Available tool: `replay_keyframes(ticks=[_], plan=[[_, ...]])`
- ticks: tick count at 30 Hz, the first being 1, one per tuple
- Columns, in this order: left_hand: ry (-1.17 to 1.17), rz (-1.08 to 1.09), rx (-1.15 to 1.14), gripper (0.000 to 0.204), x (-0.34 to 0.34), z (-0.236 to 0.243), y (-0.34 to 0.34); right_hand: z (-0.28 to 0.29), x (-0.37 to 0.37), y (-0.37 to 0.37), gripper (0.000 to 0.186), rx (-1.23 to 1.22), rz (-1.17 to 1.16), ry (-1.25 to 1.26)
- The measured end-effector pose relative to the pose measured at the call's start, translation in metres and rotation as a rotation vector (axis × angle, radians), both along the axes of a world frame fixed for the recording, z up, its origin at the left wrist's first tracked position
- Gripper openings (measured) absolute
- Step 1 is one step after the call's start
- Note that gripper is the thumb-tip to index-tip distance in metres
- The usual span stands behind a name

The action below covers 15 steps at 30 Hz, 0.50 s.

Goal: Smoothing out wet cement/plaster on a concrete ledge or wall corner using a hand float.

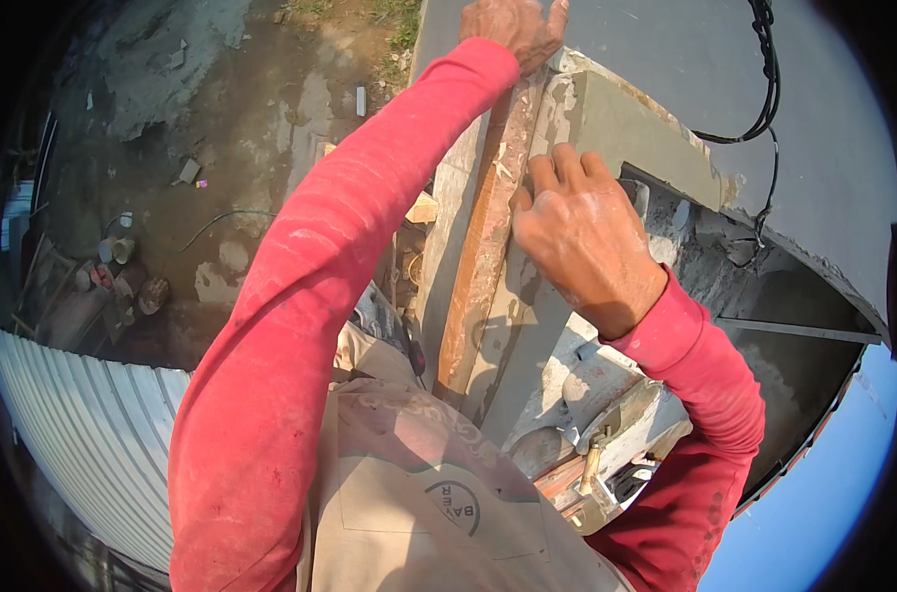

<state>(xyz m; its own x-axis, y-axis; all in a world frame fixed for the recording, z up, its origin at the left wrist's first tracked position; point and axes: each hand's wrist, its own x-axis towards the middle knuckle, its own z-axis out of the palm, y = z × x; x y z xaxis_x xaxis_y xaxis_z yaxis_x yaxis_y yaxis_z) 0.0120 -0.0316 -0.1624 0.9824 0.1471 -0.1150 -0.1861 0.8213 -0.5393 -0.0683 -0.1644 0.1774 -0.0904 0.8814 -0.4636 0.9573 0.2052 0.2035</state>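
Timber strip, reddish-brown and scuffed, runs lengthwise in front of the person, along the left side of a grey ledge. Up by its far end is the left hand; from here I can't tell whether it grasps anything. The right hand is beside the strip, fingers curled, its grip hidden from me. Beyond it stands a plastered block, with black cables farther right; corrugated sheeting spreads out at lower left.

Red long sleeves, lightly dusty, end in fitted cuffs; a beige top bears a circular dark emblem.
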Motion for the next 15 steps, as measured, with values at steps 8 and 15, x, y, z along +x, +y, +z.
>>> replay_keyframes(ticks=[8,15], plan=[[-0.047,0.052,-0.027,0.08,0.002,-0.008,0.006,-0.009,0.042,-0.015,0.005,0.295,0.03,0.011],[-0.049,0.037,-0.107,0.076,0.002,-0.007,0.01,-0.024,-0.011,-0.051,0.011,0.146,0.015,0.072]])
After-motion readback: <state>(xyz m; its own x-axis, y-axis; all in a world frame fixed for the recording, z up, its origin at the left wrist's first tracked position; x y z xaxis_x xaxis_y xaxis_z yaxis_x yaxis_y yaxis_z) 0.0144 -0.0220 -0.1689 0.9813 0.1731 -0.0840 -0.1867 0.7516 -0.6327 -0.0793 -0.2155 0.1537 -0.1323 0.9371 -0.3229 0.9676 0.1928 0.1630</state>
